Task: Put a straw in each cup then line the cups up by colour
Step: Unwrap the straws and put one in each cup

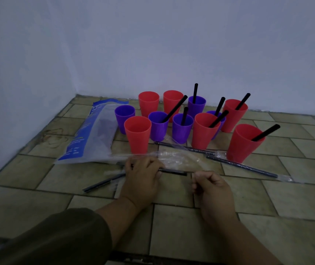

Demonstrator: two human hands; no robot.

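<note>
Ten cups stand bunched on the tiled floor near the wall; the landmark here is the red cup at the front left of the bunch, which has no straw in it. Behind it a purple cup and two more red cups are also without straws — though one black straw from a purple cup leans across the second of these — while the six cups to its right each hold a black straw. Left of the landmark cup lies a clear plastic bag with blue print; its lettering is too blurred to read. In front of the cup, crumpled clear wrappers and wrapped straws lie across the tiles, one wrapped straw pointing off to the left. Just nearer than these, the left hand is closed around one end of a black straw, and the right hand is clenched, pinching what looks like a clear wrapper at the straw's other end. The floor nearer the person than the hands is open tile, and the wall closes off the far side right behind the cups.
</note>
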